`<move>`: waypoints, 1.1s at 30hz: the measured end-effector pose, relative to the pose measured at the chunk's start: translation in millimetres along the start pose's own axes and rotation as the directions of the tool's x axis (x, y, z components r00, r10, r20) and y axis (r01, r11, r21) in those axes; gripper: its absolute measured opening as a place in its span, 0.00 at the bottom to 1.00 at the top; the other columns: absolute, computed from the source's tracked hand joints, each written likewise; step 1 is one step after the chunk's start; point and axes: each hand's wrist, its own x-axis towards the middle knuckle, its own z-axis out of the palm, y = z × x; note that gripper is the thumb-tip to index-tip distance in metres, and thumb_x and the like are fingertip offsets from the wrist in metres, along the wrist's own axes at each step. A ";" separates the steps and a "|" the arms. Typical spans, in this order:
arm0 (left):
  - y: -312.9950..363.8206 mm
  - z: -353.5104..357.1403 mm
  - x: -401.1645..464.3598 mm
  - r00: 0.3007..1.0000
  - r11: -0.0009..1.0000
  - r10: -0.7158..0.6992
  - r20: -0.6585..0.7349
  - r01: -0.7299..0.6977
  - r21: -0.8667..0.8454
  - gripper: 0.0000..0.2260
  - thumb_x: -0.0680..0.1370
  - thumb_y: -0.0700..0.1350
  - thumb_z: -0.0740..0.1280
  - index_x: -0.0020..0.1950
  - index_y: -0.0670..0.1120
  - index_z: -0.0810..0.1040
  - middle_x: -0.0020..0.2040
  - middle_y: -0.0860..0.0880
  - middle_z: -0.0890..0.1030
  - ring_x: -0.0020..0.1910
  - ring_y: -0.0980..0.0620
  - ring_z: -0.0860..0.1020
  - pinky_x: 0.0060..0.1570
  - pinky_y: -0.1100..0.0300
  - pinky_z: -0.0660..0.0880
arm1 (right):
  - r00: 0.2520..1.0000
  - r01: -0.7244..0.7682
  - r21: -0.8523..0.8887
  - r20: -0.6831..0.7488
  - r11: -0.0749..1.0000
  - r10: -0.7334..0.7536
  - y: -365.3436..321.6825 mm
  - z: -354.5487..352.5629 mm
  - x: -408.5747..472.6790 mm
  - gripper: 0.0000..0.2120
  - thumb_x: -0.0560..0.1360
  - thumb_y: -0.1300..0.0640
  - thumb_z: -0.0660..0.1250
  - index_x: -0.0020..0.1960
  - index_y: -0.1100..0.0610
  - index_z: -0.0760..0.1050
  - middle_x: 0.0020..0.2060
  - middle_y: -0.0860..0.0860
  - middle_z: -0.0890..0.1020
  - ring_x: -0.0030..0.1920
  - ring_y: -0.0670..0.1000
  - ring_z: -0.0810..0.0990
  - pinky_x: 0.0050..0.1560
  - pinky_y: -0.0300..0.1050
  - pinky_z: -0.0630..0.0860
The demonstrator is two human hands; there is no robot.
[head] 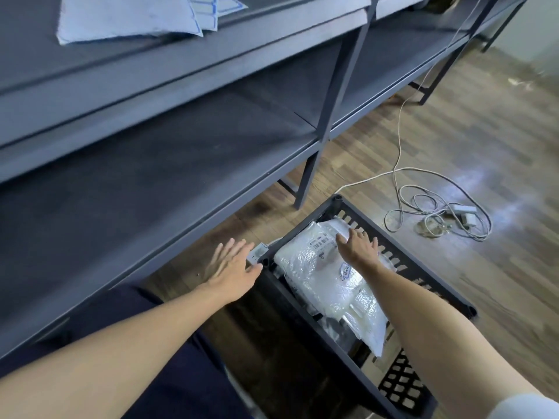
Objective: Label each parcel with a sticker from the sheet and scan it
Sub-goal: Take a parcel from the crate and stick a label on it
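Head view: the right hand (357,244) rests flat on the top parcel (320,276) in the black crate (423,285) on the floor, fingers spread and not yet curled round it. The left hand (233,263) hovers open just beside the crate's corner. A sound lift would likely want both hands under the slippery bubble-wrap bag — edges gripped, not the middle — then up to the grey shelf (151,176).
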 end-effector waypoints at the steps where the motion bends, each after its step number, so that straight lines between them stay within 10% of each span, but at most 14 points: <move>1: 2.7 -1.6 -1.1 1.000 1.000 0.011 0.018 -0.012 0.028 0.27 0.82 0.57 0.52 0.78 0.52 0.52 0.79 0.53 0.50 0.77 0.54 0.44 0.75 0.56 0.38 | 1.000 0.009 -0.009 -0.002 1.000 -0.009 -5.8 -0.3 -7.8 0.29 0.82 0.42 0.48 0.77 0.59 0.55 0.75 0.56 0.61 0.76 0.55 0.57 0.75 0.57 0.44; 18: 46.5 -170.6 -86.1 0.827 0.926 0.376 -0.417 -0.349 0.142 0.24 0.82 0.51 0.54 0.78 0.49 0.55 0.78 0.51 0.55 0.77 0.53 0.49 0.74 0.59 0.39 | 0.882 0.146 0.059 -0.461 0.988 -0.102 -117.4 -173.4 -99.5 0.28 0.80 0.45 0.52 0.73 0.61 0.61 0.72 0.58 0.66 0.73 0.58 0.62 0.73 0.54 0.55; 33: -134.9 -335.8 -252.2 0.552 0.968 -0.107 -0.827 0.248 0.041 0.24 0.82 0.52 0.51 0.77 0.46 0.57 0.78 0.48 0.58 0.78 0.50 0.49 0.75 0.55 0.41 | 0.478 0.727 -0.165 -0.574 0.666 -0.665 -435.2 -249.8 -262.7 0.27 0.80 0.48 0.55 0.73 0.62 0.61 0.72 0.57 0.67 0.72 0.58 0.62 0.72 0.51 0.52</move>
